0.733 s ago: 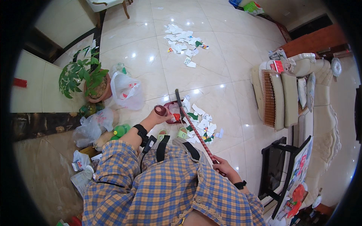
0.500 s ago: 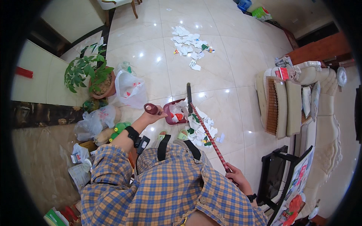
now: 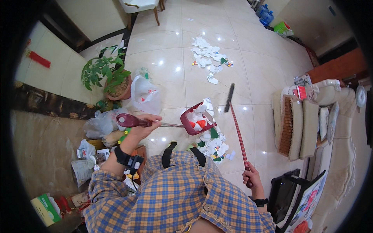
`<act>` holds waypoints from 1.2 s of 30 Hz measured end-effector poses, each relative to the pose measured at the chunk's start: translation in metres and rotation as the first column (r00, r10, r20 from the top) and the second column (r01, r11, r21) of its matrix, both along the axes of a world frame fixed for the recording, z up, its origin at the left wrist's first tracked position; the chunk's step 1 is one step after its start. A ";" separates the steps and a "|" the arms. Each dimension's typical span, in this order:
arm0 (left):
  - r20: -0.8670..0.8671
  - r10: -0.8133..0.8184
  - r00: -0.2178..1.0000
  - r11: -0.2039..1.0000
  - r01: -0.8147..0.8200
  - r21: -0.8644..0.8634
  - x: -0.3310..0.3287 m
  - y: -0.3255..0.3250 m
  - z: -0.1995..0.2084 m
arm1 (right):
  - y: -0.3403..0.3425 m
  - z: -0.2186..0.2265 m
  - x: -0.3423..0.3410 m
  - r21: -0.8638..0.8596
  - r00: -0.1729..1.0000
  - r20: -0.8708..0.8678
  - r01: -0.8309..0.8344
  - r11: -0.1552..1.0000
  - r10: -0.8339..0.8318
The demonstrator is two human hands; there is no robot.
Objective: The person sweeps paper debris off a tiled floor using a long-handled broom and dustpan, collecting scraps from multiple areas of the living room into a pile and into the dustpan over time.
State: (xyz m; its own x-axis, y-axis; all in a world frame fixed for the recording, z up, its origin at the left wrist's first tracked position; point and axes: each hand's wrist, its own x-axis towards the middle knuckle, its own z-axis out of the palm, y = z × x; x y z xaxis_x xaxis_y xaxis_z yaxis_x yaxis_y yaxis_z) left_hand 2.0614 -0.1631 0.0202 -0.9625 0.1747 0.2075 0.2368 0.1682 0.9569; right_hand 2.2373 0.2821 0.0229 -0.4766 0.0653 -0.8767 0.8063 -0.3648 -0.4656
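My left hand [image 3: 145, 125] is closed around the dark red handle of a long-handled dustpan [image 3: 187, 125], whose metal shaft runs rightward to the pan. White and red scraps [image 3: 200, 124] lie inside the pan. In my right hand [image 3: 254, 176] is a broom [image 3: 239, 139] with a red striped stick. Its dark bristle head [image 3: 229, 98] is to the right of the dustpan, apart from the scraps. Torn white and green paper scraps [image 3: 218, 145] lie beside and below the pan, near my feet. Farther off, another patch of scraps [image 3: 208, 54] is spread on the tiles.
On the left stand a potted plant [image 3: 119, 87], a white plastic bag [image 3: 144, 97] and more bags [image 3: 101, 126]. A cream sofa [image 3: 336, 143] with stacked cushions [image 3: 305, 122] lines the right side. A black-framed stand [image 3: 285, 190] is near my right arm. A white chair [image 3: 142, 6] stands far left.
The broom head has swung right, away from the dustpan and scraps. The dustpan has turned and its handle now lies nearly level, pointing left. The view has shifted slightly.
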 end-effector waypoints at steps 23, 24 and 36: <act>0.127 0.650 0.749 0.516 -0.558 0.650 0.066 -0.109 0.141 | -0.033 -0.045 -0.106 0.073 0.876 0.022 -0.481 0.873 0.481; 0.126 0.672 0.730 0.492 -0.567 0.661 0.066 -0.114 0.143 | -0.037 -0.045 -0.114 0.082 0.870 0.022 -0.492 0.867 0.492; 0.209 0.764 0.611 0.294 -0.617 0.730 0.068 -0.187 0.128 | -0.113 -0.008 -0.179 0.698 0.253 0.078 -0.705 0.129 0.964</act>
